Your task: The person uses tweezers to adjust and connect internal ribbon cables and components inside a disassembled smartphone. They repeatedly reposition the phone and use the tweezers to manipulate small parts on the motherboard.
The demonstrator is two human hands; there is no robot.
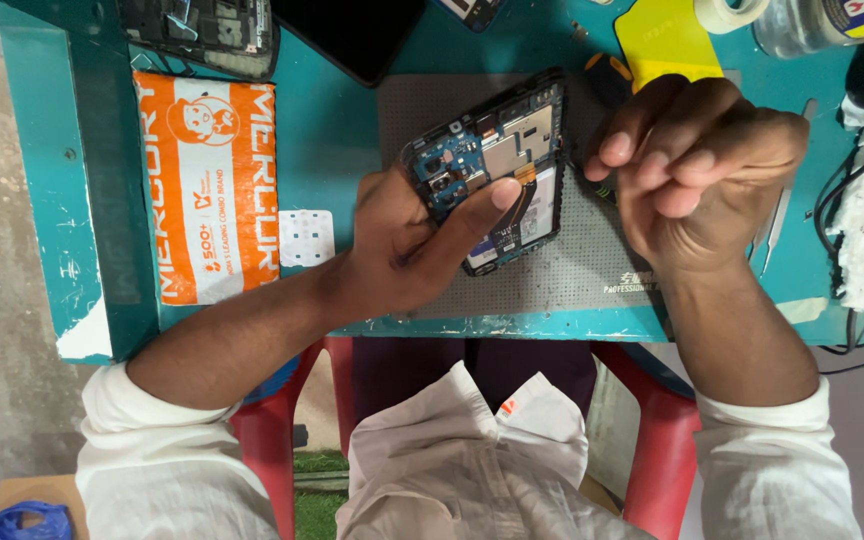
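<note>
Gripping the opened phone [497, 165] tilted, long axis running lower-left to upper-right, left hand [407, 245] clamps it; right hand [697, 165] curls half-closed beside.

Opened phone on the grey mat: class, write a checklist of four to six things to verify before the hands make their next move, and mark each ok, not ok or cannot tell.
1. Opened phone steadied by the left hand: ok, thumb pressed on its board, fingers around its left edge.
2. Phone resting on the grey mat: ok, though tilted at an angle.
3. Right hand has a firm grip on a tool: cannot tell, the fingers are curled and hide what they hold.
4. Orange flex connector visible and uncovered: ok, beside the thumb tip.
5. Tweezers within reach: ok, lying right of the right hand.
6. Screwdriver free of the phone: ok, lying above the mat.
</note>
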